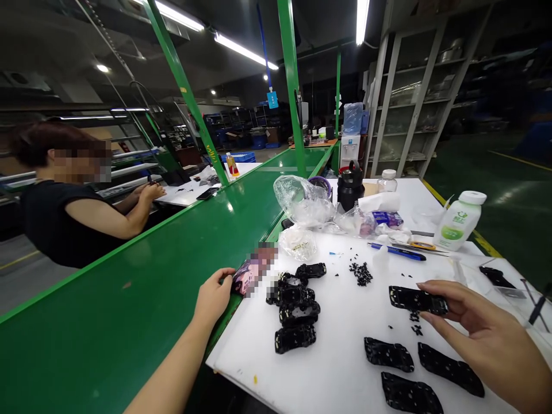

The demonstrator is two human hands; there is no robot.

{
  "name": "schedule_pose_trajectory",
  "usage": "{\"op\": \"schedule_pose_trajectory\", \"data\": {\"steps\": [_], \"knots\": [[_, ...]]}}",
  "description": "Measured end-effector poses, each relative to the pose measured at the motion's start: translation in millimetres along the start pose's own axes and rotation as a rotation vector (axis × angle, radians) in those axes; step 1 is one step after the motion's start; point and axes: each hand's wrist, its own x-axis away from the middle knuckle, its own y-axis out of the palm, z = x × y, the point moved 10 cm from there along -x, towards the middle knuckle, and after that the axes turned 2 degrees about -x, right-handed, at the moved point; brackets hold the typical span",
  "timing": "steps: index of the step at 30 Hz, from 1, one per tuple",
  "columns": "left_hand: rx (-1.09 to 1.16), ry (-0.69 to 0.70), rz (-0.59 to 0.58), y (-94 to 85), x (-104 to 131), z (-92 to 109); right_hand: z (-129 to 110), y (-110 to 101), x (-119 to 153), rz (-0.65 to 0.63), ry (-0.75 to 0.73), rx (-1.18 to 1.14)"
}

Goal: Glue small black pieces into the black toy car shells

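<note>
My right hand [487, 328] pinches a black plastic toy-car chassis [416, 300] between thumb and fingers, held above the white work surface. Below it on the table lie several more chassis, among them one at the front [409, 394] and one beside my wrist [451, 368]. My left hand [213, 296] grips the near edge of a phone [250, 273], whose lit screen is partly blurred, at the border between the green belt and the table. To the right of the phone, several black chassis pieces [295, 338] form a column. Tiny black parts [361, 274] sit in a loose pile mid-table.
A blue pen-like tool [397, 251], orange-handled scissors [422, 245] and a white bottle [463, 221] lie or stand toward the back right. Plastic bags [302, 201] and a black flask [350, 187] are behind. Across the green conveyor [172, 287] another person [81, 201] sits working.
</note>
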Motion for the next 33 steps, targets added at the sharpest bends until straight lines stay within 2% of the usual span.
{"op": "schedule_pose_trajectory", "data": {"steps": [3, 16, 33], "knots": [[-0.022, 0.024, -0.009, 1.6, 2.4, 4.6, 4.4, 4.2, -1.2, -0.046, 0.017, -0.037], [-0.048, 0.118, -0.067, 10.2, 8.9, 17.3, 7.3, 2.7, -0.9, -0.043, 0.031, 0.001], [-0.055, 0.153, -0.087, 11.3, 11.7, 24.0, 2.6, 4.5, -1.0, -0.061, 0.023, 0.007]]}}
